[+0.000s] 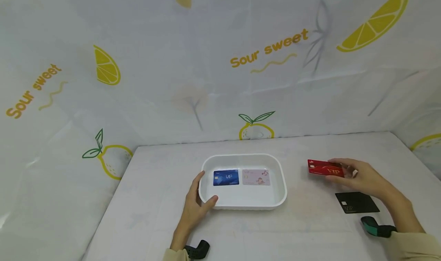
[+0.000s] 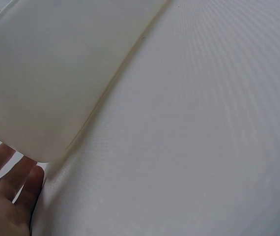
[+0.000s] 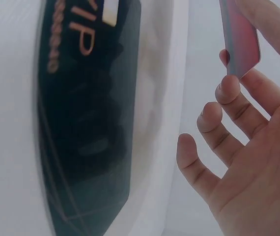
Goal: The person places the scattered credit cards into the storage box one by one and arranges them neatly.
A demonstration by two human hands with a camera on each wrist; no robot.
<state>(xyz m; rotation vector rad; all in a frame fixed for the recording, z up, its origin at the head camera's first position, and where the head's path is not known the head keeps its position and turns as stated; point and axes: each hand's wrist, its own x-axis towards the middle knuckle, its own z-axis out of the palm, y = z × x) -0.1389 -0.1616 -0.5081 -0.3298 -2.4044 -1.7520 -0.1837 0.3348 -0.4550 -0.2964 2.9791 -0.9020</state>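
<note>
My right hand (image 1: 361,176) pinches a red VIP card (image 1: 325,168) by its right end, thumb below and fingertips above. In the right wrist view, the red card (image 3: 243,39) sits between thumb and index finger while the other fingers are spread. A black VIP card (image 1: 356,202) lies on the table just below that hand. My left hand (image 1: 196,205) grips the left end of a white tray (image 1: 241,203), its thumb over the near rim and fingers along the side wall. Inside the tray, a blue VIP card (image 1: 226,177) and a pink card (image 1: 256,177) lie side by side.
The white-covered table (image 1: 148,199) meets an upright white cloth (image 1: 155,81) printed with lemons and "Sour sweet" at its back edge. Black straps (image 1: 198,250) are worn on both wrists, below beige sleeves.
</note>
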